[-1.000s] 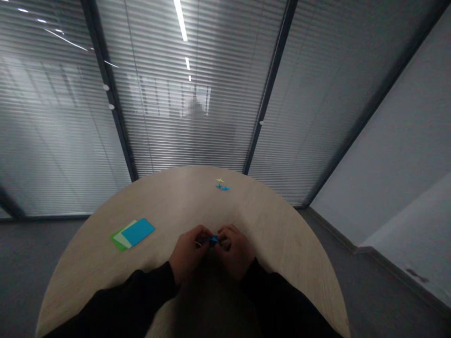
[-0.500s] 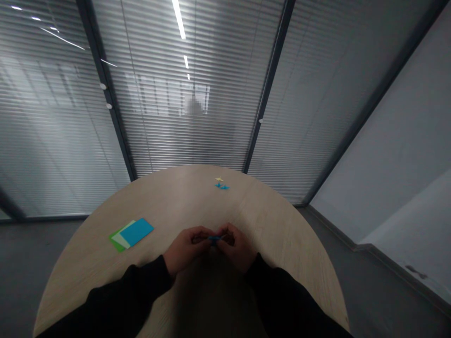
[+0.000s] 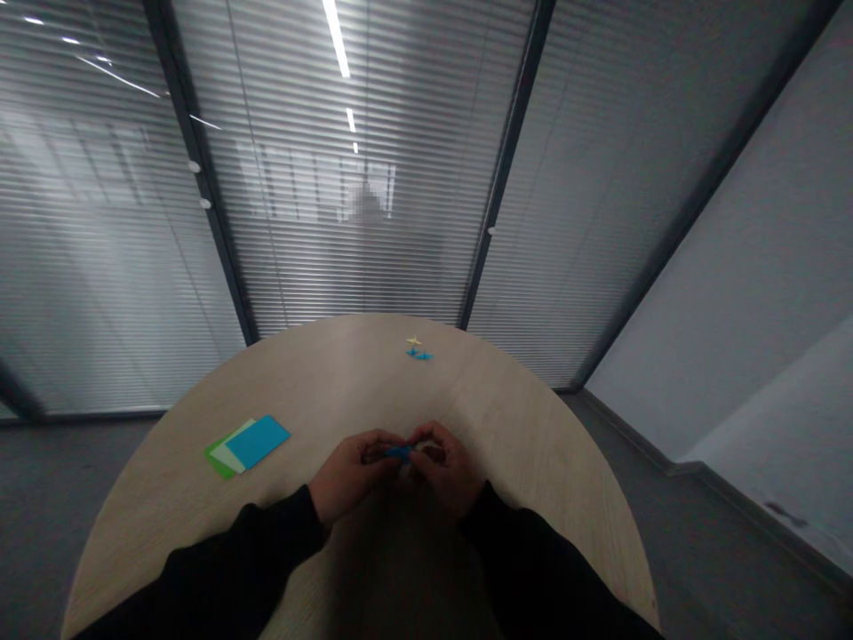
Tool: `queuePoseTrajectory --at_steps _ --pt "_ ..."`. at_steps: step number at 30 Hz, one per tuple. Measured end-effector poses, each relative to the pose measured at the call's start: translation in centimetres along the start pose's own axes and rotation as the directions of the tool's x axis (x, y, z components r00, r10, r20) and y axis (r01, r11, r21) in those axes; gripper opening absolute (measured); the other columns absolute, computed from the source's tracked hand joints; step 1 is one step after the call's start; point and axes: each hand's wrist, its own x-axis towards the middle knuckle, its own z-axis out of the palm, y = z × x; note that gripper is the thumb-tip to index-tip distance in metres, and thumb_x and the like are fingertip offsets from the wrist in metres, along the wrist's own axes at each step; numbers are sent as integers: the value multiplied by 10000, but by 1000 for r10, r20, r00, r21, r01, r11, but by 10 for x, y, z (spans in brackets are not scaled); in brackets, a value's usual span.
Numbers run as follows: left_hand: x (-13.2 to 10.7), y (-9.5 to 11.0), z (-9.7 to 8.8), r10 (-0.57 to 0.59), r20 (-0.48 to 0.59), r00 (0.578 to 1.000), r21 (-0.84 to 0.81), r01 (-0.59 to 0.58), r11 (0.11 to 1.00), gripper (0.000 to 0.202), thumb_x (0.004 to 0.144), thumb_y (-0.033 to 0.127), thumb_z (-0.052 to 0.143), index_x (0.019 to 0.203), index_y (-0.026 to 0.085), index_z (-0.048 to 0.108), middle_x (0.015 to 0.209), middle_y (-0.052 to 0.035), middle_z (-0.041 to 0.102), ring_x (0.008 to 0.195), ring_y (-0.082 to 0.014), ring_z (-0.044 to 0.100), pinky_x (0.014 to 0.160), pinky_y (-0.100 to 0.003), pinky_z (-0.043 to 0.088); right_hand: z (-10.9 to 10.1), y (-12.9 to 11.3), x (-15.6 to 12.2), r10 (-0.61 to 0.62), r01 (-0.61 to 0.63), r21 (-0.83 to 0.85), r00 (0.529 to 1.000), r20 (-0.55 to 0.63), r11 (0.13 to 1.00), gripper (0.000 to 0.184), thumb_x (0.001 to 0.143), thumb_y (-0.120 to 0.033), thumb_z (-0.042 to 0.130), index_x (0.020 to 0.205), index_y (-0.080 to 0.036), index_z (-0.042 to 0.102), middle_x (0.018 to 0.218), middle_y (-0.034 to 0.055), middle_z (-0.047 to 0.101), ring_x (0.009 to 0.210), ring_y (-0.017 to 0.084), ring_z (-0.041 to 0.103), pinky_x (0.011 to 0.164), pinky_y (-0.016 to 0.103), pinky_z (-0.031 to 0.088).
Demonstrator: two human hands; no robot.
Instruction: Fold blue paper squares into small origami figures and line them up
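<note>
Blue folded paper [image 3: 399, 452] stays pinched between left hand [image 3: 347, 487] and right hand [image 3: 448, 471] fingertips, over the wooden table [image 3: 333, 382]. Grip unchanged from half a second ago; coloured paper sheets [image 3: 257, 442] lie left of grip.

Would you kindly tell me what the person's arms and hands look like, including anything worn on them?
Both arms are covered by plain black long sleeves, the left sleeve and the right sleeve, which end at the wrists and show no visible markings. The left hand and right hand are bare, with no gloves, and no cables show.
</note>
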Motion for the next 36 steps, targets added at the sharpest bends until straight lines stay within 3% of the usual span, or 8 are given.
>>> queuePoseTrajectory --at_steps 3,6,10,15,19,24,31,36 --pt "1 -2 -1 -29 -43 999 -28 27 999 306 764 303 713 1030 154 692 1010 -106 766 935 -236 709 879 -382 519 -4 1 1 -172 171 -152 985 5 974 186 816 -296 612 978 -210 583 729 -9 623 609 132 607 523 219 461" --pt "2 -3 -2 -44 -35 998 -91 41 995 359 739 335 735 1042 147 691 1009 -114 764 913 -232 709 854 -373 524 -11 1 3 -370 392 -290 920 130 873 164 795 -286 671 943 -223 635 1014 50 626 712 130 616 573 234 506" --pt "3 -5 -2 -41 -36 999 -91 37 995 356 748 362 725 1037 155 703 1001 -104 763 890 -219 700 830 -351 521 -18 1 6 -457 508 -356 861 224 784 94 874 -267 601 927 -225 667 1027 56 610 691 116 606 617 251 533" --pt "3 -8 0 -33 -98 995 -38 29 999 315 754 331 691 1003 139 705 886 -88 756 774 -196 680 743 -332 519 -18 0 8 -461 497 -390 867 188 776 112 901 -276 590 873 -211 677 945 51 631 685 125 608 609 246 524" --pt "1 -7 0 41 -127 991 121 -26 992 244 794 269 630 988 151 721 812 -63 736 741 -186 660 713 -309 503 -18 -3 7 -460 464 -462 879 130 756 122 908 -288 593 851 -213 671 870 38 639 657 132 593 604 251 509" --pt "0 -6 -1 75 -123 990 207 -48 977 225 814 268 614 985 159 711 861 -75 749 773 -202 674 720 -313 509 -17 -2 6 -448 448 -495 885 126 745 118 902 -270 586 837 -198 653 827 36 624 659 140 594 615 258 498" --pt "1 -7 0 76 -117 990 242 -46 969 192 818 294 625 943 160 684 902 -83 747 824 -219 682 744 -319 508 -10 2 4 -273 242 -420 962 -14 875 87 818 -258 667 798 -184 625 714 14 658 635 148 614 589 249 479" --pt "1 -4 3 61 -114 992 194 -38 980 194 784 327 682 878 160 651 810 -52 717 758 -197 650 691 -303 484 -7 -1 3 -175 156 -335 984 -26 929 116 789 -269 683 765 -183 609 670 10 652 592 143 594 558 249 454"
